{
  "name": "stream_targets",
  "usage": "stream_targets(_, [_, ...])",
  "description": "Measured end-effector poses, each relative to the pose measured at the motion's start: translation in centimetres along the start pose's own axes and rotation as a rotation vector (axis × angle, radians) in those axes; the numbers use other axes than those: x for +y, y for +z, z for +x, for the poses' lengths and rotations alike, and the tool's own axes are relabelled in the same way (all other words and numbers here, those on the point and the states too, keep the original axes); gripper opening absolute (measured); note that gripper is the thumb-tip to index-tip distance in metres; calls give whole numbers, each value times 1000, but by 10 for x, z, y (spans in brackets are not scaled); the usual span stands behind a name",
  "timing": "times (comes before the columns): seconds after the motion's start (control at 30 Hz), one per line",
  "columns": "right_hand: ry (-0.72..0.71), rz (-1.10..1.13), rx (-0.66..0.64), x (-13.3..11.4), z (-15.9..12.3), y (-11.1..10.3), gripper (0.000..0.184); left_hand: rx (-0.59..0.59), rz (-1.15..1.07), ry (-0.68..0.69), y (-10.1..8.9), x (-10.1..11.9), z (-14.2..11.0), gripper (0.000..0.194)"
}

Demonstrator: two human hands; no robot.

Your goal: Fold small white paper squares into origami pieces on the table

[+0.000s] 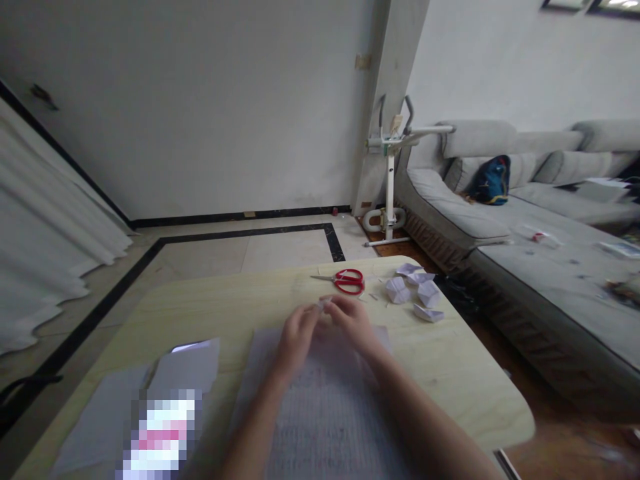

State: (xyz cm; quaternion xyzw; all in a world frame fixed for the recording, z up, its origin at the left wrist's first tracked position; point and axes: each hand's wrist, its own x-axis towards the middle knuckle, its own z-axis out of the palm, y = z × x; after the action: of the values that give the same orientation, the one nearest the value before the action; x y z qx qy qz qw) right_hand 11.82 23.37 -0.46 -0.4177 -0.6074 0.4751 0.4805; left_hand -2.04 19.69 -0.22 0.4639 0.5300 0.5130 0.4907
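My two hands meet just beyond the far edge of one large white lined sheet covered in writing [320,417], and between them is one small white piece of paper [325,304]. My left hand [299,330] has its fingertips drawn narrow on that piece from the nine o'clock side; my right hand [354,323] pinches it from three o'clock. The piece is blurred and mostly covered by my fingers, so I cannot tell which way it points or how its long axis runs.

At one o'clock from my hands lies one pair of red-handled metal scissors [346,281], long axis roughly along the far table edge, blades towards nine o'clock. About five angular folded white paper pieces [398,291] cluster at two to three o'clock (they overlap, so my count is loose), with several tiny pale scraps [374,297] between them and the scissors. At eight o'clock sit two flat white papers [185,370].

The pale wooden table with rounded corners [450,380] shows a strip of wood between those papers and the lined sheet, and a wider stretch from the sheet to the edge at four o'clock. Past the folded cluster, that edge is near
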Motion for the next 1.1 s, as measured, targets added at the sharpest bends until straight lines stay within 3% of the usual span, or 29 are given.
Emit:
stream_targets(0.13, [-19,-38,7,-3,1,-2,25,17,106,107,-1,-1,0,37])
stream_targets(0.37, [-33,-76,13,-4,0,-1,23,-46,87,96,-2,1,-1,40])
stream_targets(0.6, [-132,-127,-80,-10,0,-3,21,-42,33,65,-4,-2,2,55])
stream_targets(1.1, [-153,-231,-71,-4,-3,-2,25,-68,48,74,-3,-1,1,45])
